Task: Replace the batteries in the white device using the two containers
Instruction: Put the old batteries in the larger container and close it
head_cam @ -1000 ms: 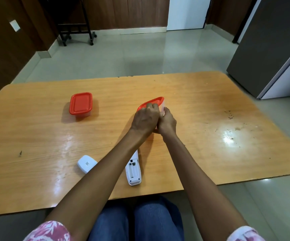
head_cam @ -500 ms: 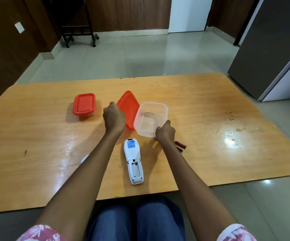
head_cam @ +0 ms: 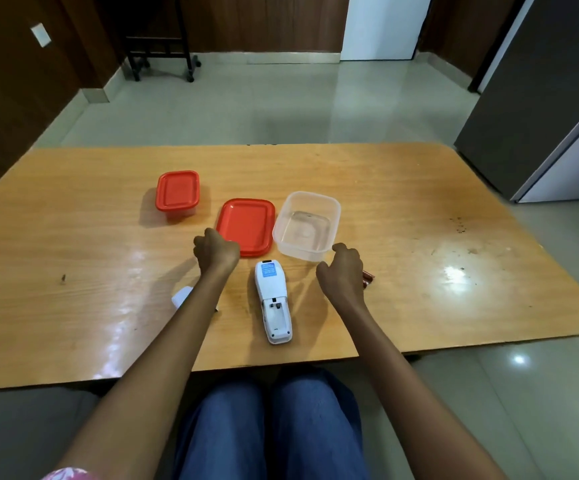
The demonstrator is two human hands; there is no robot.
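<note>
Head cam: white device [head_cam: 273,301] lies face-down near front edge of wooden table [head_cam: 419,299], batt. compartment open, empty as far as visible. Clear container [head_cam: 307,225] open, nothing inside; its red lid [head_cam: 246,226] flat just to its left. Second container [head_cam: 177,192] w/ red lid on, further left. L hand [head_cam: 216,251] curled, at lid's near corner, holding nothing visible. R hand [head_cam: 343,271] loosely curled near clear container; grip on batteries [head_cam: 368,277] beside it: can't tell. White cover [head_cam: 181,296] partly hidden by L forearm.

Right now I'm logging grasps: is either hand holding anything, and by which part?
Neither visibly. The left hand is a loose fist beside the red lid; the right hand hides most of the batteries.
</note>
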